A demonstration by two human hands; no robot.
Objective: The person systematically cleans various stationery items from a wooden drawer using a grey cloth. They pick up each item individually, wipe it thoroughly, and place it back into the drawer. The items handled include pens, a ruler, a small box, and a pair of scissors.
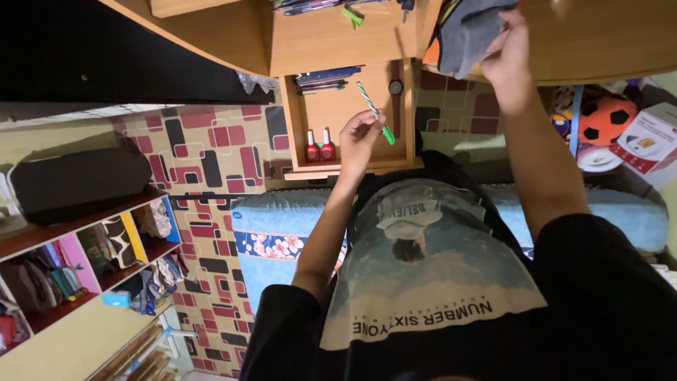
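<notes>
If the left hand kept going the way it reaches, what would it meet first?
Probably the open drawer: the left hand, holding a striped pen, points into it. Depth is unclear.

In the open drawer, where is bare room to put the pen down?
The drawer floor is bare between the two red bottles in front and the pens at the back. The right side is crowded: the left hand with its striped pen, plus a wristwatch.

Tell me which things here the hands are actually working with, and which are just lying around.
In hand:
- left hand holds a green-and-white striped pen over the open drawer
- right hand grips a grey cloth on the desk

Lying about:
- two red nail polish bottles
- wristwatch
- orange ball
- white box
</notes>
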